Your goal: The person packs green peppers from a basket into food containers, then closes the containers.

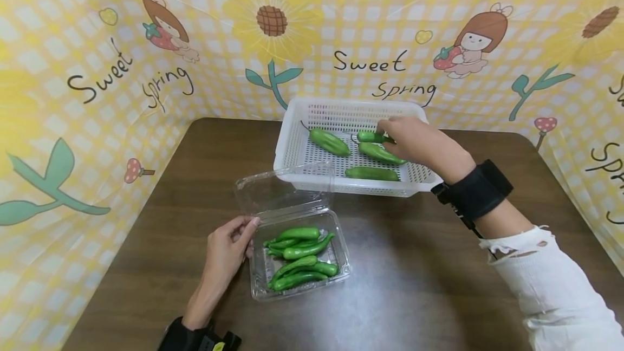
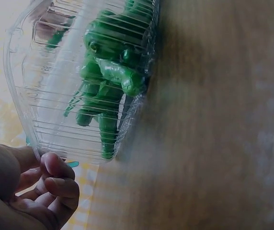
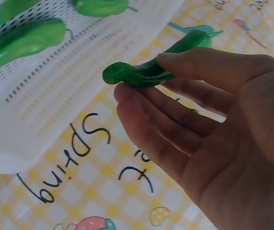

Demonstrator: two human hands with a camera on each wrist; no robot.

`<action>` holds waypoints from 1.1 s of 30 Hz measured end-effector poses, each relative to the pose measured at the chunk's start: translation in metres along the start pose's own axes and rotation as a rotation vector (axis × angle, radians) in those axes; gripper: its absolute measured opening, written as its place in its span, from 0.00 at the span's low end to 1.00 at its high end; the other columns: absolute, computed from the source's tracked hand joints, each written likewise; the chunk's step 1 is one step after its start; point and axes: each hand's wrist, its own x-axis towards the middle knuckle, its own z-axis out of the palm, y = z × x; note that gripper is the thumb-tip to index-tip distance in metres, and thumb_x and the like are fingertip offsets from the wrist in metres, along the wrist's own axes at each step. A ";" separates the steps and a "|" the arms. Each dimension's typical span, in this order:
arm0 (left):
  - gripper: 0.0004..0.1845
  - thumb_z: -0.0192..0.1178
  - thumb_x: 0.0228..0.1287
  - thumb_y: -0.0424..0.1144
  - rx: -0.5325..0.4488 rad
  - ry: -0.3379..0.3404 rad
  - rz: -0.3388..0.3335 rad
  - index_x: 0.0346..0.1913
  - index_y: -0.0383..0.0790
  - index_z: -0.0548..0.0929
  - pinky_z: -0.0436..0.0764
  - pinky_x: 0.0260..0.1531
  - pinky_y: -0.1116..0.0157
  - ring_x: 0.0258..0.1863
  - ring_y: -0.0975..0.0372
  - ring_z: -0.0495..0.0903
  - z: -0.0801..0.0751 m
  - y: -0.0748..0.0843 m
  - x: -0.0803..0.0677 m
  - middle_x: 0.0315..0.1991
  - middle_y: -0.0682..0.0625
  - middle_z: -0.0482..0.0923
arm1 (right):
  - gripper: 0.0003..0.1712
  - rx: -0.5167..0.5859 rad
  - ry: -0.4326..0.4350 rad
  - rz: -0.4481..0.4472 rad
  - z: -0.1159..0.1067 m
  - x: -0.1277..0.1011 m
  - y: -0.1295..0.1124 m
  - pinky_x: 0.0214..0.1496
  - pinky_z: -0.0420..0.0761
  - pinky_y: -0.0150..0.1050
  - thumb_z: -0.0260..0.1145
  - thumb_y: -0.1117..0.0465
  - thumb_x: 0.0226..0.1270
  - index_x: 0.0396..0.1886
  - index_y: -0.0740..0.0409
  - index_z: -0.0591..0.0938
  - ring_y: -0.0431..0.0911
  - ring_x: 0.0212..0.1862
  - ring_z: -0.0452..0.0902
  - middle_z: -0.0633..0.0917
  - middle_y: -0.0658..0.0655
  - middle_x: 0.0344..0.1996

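My right hand (image 1: pixel 409 140) is over the right part of a white plastic basket (image 1: pixel 287 140). Between thumb and fingers it pinches a green pepper (image 3: pixel 142 74), lifted above the basket in the right wrist view. Several larger green peppers (image 1: pixel 329 141) lie on the basket's slotted floor. My left hand (image 1: pixel 228 248) pinches the rim at the back left corner of a clear plastic clamshell box (image 1: pixel 343 264). Inside that box lie several slim green peppers (image 2: pixel 108 81), piled in two groups. The box's hinged lid (image 1: pixel 285 188) stands raised and leans back towards the basket.
Everything stands on a dark brown wooden table (image 1: pixel 390 297). A yellow checked cloth (image 1: pixel 312 31) with printed flowers and lettering hangs behind and along both sides. The basket is near the table's back edge, with the clamshell box in front of it, slightly left.
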 end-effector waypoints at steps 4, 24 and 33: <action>0.11 0.60 0.72 0.46 0.002 -0.001 -0.001 0.40 0.43 0.87 0.74 0.13 0.69 0.12 0.63 0.75 0.000 0.000 -0.001 0.17 0.50 0.76 | 0.12 0.028 0.008 -0.020 0.000 -0.014 -0.008 0.38 0.80 0.44 0.64 0.65 0.69 0.50 0.63 0.80 0.48 0.33 0.78 0.84 0.61 0.42; 0.13 0.59 0.72 0.48 -0.005 -0.002 -0.020 0.40 0.43 0.87 0.74 0.13 0.68 0.12 0.62 0.76 0.001 -0.001 0.000 0.17 0.48 0.77 | 0.09 0.042 0.118 -0.167 0.012 -0.056 -0.052 0.35 0.78 0.43 0.67 0.67 0.65 0.44 0.62 0.80 0.46 0.30 0.75 0.81 0.55 0.34; 0.12 0.59 0.72 0.47 -0.009 -0.002 0.002 0.40 0.43 0.87 0.74 0.13 0.68 0.12 0.60 0.76 0.001 -0.001 0.001 0.17 0.49 0.77 | 0.10 0.027 0.116 -0.237 0.024 -0.067 -0.071 0.33 0.78 0.37 0.69 0.67 0.64 0.44 0.61 0.80 0.42 0.29 0.75 0.81 0.54 0.34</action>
